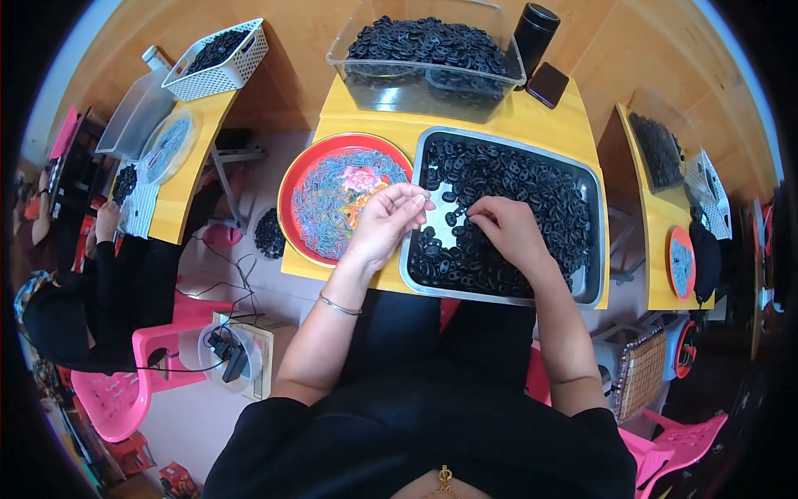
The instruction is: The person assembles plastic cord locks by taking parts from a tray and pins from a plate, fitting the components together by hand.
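Observation:
My left hand (387, 218) is raised over the near left corner of the metal tray (402, 264), thumb and fingertips pinched together. Something tiny and pale may show at the tips, too small to name. Above the same tray, my right hand (509, 231) has its thumb and forefinger closed in a pinch, close to a dark piece; what they hold is hard to make out. Small black oval pieces with holes (532, 179) fill most of the tray. A red round tray (288, 208) with a flower print stands at left, holding many thin grey-blue slivers (326, 187).
A clear plastic bin (391, 98) heaped with black pieces stands at the back of the yellow table (328, 112). Beside it are a black canister (536, 33) and a dark flat case (548, 86). Another person (91, 274) sits at a table on the left. Cables (241, 283) hang nearby.

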`<control>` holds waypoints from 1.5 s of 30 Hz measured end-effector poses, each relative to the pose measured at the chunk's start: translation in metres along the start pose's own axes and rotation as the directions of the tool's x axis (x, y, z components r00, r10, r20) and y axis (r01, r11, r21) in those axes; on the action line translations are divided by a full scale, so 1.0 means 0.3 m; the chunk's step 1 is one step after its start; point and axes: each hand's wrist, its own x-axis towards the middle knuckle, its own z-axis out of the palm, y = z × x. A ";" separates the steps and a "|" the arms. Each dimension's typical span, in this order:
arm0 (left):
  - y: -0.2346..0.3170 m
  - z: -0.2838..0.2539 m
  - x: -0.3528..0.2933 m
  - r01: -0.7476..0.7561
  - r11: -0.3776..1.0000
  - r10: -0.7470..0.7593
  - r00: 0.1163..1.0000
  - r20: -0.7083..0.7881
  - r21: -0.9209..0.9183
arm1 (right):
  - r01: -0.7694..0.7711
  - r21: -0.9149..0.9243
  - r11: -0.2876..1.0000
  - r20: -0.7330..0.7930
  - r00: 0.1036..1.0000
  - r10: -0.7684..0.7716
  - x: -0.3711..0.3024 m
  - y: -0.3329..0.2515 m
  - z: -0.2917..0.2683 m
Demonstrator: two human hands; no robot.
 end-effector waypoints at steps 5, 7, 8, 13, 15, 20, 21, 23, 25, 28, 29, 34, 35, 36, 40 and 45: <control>-0.006 -0.009 -0.003 -0.006 1.000 0.005 1.000 -0.012 -0.013 | 0.091 -0.189 0.978 0.016 0.996 -0.090 0.012 -0.008 0.034; -0.009 -0.014 -0.002 -0.010 1.000 0.009 1.000 -0.018 -0.028 | 0.113 -0.258 0.960 0.011 0.993 -0.114 0.029 -0.018 0.045; -0.010 -0.016 -0.002 -0.015 0.999 0.015 1.000 -0.012 -0.038 | 0.146 -0.318 0.937 0.023 0.989 -0.146 0.043 -0.018 0.052; -0.015 -0.009 0.001 -0.009 1.000 0.009 1.000 -0.017 -0.020 | 0.223 -0.466 0.856 0.123 0.975 -0.187 0.100 0.003 0.068; -0.014 -0.006 0.000 0.002 1.000 -0.002 0.998 -0.055 0.003 | 0.243 -0.452 0.858 0.172 0.968 -0.184 0.116 0.015 0.069; -0.021 -0.005 -0.001 -0.001 1.000 0.002 0.999 -0.050 0.024 | 0.199 -0.438 0.877 0.172 0.976 -0.136 0.110 0.014 0.069; -0.019 -0.004 -0.002 -0.006 0.999 0.007 0.999 -0.048 0.041 | 0.195 -0.403 0.894 0.155 0.977 -0.144 0.103 0.004 0.069; -0.015 0.013 -0.002 -0.012 0.998 0.016 0.998 -0.057 0.057 | 0.109 -0.118 0.987 0.039 0.994 -0.105 0.081 -0.023 0.057; -0.020 0.032 -0.001 -0.023 0.997 0.027 0.998 -0.059 0.074 | -0.005 0.320 0.947 -0.087 0.996 0.035 0.050 -0.064 0.042; -0.025 0.062 0.002 -0.026 0.997 0.031 0.998 -0.063 0.079 | -0.014 0.620 0.785 -0.141 0.982 0.129 0.016 -0.090 0.050; -0.034 0.071 0.004 -0.013 0.997 0.019 0.997 -0.076 0.079 | 0.011 0.650 0.760 -0.164 0.979 0.126 0.007 -0.089 0.056; -0.057 0.097 0.009 -0.019 0.996 0.024 0.999 -0.049 0.086 | -0.041 0.692 0.721 -0.150 0.968 0.199 -0.007 -0.093 0.050; -0.060 0.100 0.007 -0.027 0.996 0.031 0.998 -0.049 0.081 | -0.035 0.683 0.730 -0.152 0.970 0.189 -0.009 -0.090 0.049; -0.060 0.103 0.009 -0.038 0.996 0.042 0.998 -0.050 0.076 | -0.036 0.685 0.728 -0.153 0.969 0.191 -0.010 -0.088 0.051; -0.069 0.109 0.010 -0.027 0.997 0.031 0.998 -0.056 0.074 | -0.012 0.693 0.721 -0.197 0.959 0.206 -0.014 -0.079 0.065; -0.083 0.117 0.010 -0.111 0.986 0.122 0.989 -0.084 0.121 | 0.052 0.588 0.807 -0.279 0.950 0.141 -0.017 -0.083 0.067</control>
